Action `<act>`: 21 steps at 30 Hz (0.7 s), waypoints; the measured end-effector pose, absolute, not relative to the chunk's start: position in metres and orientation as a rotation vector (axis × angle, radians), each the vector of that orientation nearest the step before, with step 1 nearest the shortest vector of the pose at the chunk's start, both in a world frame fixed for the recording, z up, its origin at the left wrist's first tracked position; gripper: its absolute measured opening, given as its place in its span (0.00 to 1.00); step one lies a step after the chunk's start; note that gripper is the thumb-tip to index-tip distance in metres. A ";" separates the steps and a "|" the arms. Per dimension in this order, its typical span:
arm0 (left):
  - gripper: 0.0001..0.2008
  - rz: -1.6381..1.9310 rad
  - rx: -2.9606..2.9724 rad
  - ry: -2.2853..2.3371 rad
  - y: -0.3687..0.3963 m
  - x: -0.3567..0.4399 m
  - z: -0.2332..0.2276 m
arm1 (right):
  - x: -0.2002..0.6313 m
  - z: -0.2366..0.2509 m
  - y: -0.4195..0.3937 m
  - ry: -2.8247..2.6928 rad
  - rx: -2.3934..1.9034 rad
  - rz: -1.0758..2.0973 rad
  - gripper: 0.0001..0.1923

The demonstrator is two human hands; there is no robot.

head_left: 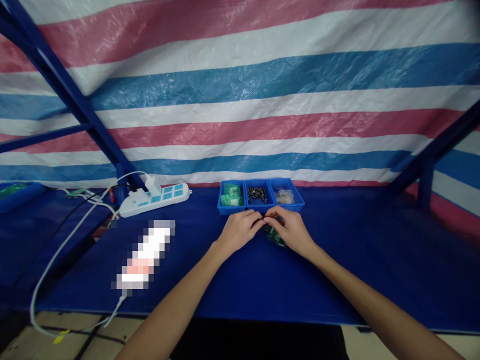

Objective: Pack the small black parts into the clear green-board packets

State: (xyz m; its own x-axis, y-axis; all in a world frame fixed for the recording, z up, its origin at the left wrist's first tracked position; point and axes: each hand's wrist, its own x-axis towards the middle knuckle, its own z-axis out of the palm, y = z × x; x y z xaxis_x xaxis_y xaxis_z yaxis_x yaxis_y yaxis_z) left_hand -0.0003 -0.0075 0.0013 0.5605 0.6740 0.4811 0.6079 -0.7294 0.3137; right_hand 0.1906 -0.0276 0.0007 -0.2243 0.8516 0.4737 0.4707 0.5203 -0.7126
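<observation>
Clock centred on the fingertips. Backdrop at 12: red/white/blue striped woven-plastic tarp [258,125]. Below it, smooth dark-blue tabletop [375,255], running approx. edge to edge. Bare L hand [240,231] at 8 & bare R hand [292,231] at 4, fingertips meeting. Long white multi-socket power strip [172,197] w/ light-blue sockets at 9–10, well apart. Three joined blue plastic bins [231,211] at 12, just beyond the hands: L one w/ green packets [231,195], mid w/ loose black-&-silver small parts [257,195], R w/ clear plastic baggies [284,196].

Crinkled dark-green bag [276,237] at 5, under R hand; held or just lying there, can't tell. Smallest: tiny dark piece [263,217], mostly hidden, dead centre. Thumb & index of ea. hand look pinched tog. on it.

Progress, my read: piece mid-handling, not yet set down; plenty of stock left in all 3 bins; qty done unclear.
</observation>
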 end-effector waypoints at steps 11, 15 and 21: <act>0.12 0.913 2.615 1.117 -0.012 0.001 0.006 | 0.196 0.004 -0.025 -1.772 -1.143 0.530 0.09; 0.10 0.921 2.624 1.133 -0.012 -0.001 0.010 | 0.200 0.017 0.000 -1.756 -1.152 0.423 0.10; 0.10 0.897 2.653 1.131 -0.011 -0.005 0.008 | 0.199 0.024 0.021 -1.960 -1.194 0.108 0.10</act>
